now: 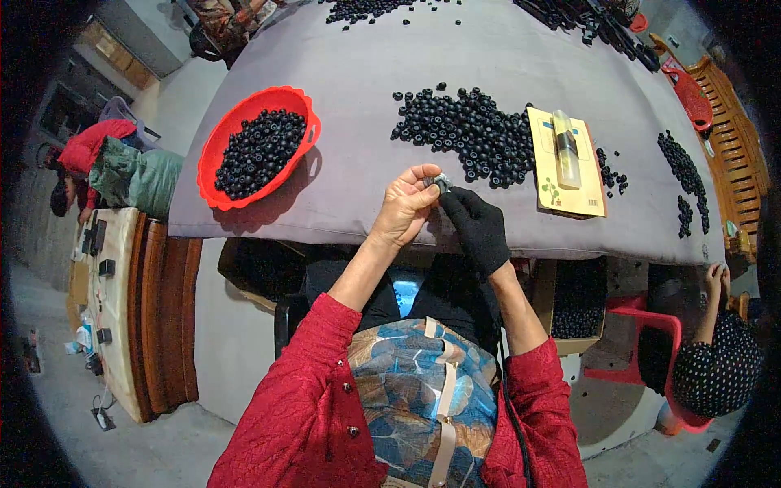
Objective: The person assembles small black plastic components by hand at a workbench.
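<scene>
- Over the near edge of the worktop (pixel 455 49), which is draped in grey cloth, we are holding both hands together, just in front of our chest.
- Our left hand (pixel 404 207) is bare and its fingers are curling in to pinch a small dark piece (pixel 442 181) at the fingertips.
- Our right hand (pixel 476 224) is wearing a black glove, and its fingertips are closing on the same small piece from the other side; the two hands are touching at that point.
- Just beyond the hands a loose heap of small black pieces (pixel 472 130) is lying on the cloth, with a yellow card (pixel 569 167) carrying a pale tube right beside it.
- To the left, well apart from the hands, a red basket (pixel 213 159) is sitting on the cloth, holding more of the same black pieces.
- We are judging that one piece is being fitted or checked between the fingertips right now; what exactly is being done to it is too small to tell.
- We are judging that the next move calls for a steady pinch and a short reach, either to the heap ahead or across to the basket, without scattering the loose pieces.
- At the right edge another person's hand (pixel 714 281) is showing, apart from ours.
</scene>
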Motion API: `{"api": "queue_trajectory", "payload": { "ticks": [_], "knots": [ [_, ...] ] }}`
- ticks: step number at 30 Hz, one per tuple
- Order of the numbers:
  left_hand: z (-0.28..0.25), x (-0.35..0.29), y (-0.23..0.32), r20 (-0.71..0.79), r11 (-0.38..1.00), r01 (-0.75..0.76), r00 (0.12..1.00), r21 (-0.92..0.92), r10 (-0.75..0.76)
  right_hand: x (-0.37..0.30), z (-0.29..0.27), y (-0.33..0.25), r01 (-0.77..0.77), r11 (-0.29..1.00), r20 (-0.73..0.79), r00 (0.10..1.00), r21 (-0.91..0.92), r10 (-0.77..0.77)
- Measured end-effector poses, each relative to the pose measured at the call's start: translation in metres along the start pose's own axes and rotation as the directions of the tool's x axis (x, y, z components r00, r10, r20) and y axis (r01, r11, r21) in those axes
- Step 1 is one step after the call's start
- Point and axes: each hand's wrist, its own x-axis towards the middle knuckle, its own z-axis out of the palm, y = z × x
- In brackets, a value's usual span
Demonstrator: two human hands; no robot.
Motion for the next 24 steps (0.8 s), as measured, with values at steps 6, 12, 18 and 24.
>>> {"api": "queue_trajectory", "payload": {
  "ticks": [6, 12, 18, 24],
  "knots": [
    [-0.003, 0.0, -0.001, 0.02, 1.0, 0.008, 1.0, 0.024, -0.009, 0.002, -0.001, -0.005, -0.005, 0.998, -0.041, 0.999, 0.061, 0.008],
    [-0.004, 0.0, -0.001, 0.016, 1.0, -0.006, 1.0, 0.029, 0.005, 0.003, 0.0, -0.008, -0.295, 0.935, 0.0, 0.954, 0.198, 0.301],
    [0.004, -0.002, 0.0, -0.035, 0.999, -0.01, 0.999, 0.051, 0.011, 0.002, 0.003, 0.008, 0.017, 1.0, -0.056, 0.998, -0.015, -0.018],
    [0.001, 0.0, -0.001, -0.011, 1.0, 0.003, 1.0, -0.01, -0.003, 0.0, 0.0, 0.012, 0.074, 0.997, -0.046, 0.996, 0.024, -0.073]
  ]
}}
